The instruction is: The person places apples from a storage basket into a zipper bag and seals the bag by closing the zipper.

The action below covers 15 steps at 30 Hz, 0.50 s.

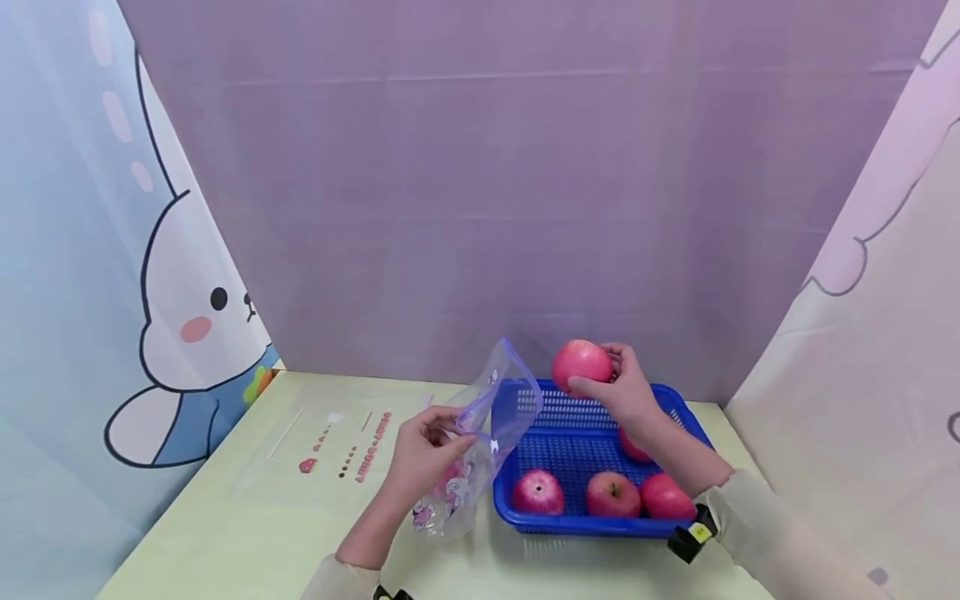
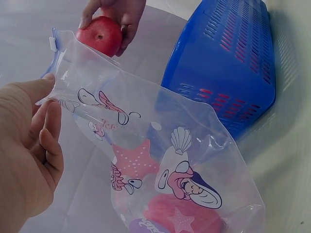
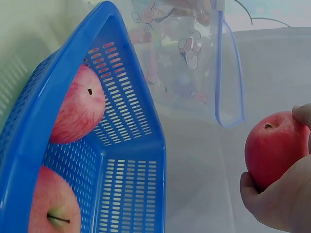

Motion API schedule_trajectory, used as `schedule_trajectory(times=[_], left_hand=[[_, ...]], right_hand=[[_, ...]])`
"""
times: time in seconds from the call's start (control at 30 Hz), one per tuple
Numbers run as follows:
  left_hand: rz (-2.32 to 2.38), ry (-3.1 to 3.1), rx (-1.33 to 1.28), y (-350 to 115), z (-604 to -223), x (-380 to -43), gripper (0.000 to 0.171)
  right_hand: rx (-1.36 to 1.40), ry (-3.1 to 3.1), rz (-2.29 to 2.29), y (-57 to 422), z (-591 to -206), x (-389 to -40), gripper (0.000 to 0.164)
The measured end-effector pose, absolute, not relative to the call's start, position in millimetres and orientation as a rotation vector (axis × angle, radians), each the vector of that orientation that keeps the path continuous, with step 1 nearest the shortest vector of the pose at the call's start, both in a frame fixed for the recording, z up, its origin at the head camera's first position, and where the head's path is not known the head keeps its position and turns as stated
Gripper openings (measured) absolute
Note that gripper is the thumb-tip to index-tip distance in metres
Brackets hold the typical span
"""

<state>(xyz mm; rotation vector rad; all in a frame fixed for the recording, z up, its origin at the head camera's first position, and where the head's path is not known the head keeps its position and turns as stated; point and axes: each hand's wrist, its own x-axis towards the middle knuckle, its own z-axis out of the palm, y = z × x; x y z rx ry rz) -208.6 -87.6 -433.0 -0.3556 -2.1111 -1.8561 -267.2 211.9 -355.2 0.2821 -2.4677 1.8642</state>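
Observation:
My left hand (image 1: 423, 454) pinches the rim of a clear zip bag (image 2: 141, 126) with a purple edge and printed cartoon figures. The bag hangs with its mouth spread, and a red apple (image 2: 184, 213) lies at its bottom. In my right hand (image 1: 630, 387) I grip another red apple (image 1: 581, 367), held in the air above the basket's far side, to the right of the bag's mouth. Below it is a blue plastic basket (image 1: 585, 525) with several apples; one apple (image 1: 537, 492) sits in its near left corner. My right forearm partly covers an apple (image 1: 633, 446) in the basket.
On the left of the pale table (image 1: 225, 542) lies a flat clear bag (image 1: 285, 442) with red print. A purple-grey cloth wall (image 1: 480, 208) stands behind the table, with printed curtains (image 1: 67, 250) at the sides.

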Motion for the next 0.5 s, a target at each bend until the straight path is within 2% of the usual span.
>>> schedule_trajectory(times=[0.5], left_hand=[[-1.882,-2.105,-0.364,-85.2,-437.2,-211.3,0.03]], right_hand=[[0.362,-2.492,1.772,191.4,-356.8,-260.1,0.073]])
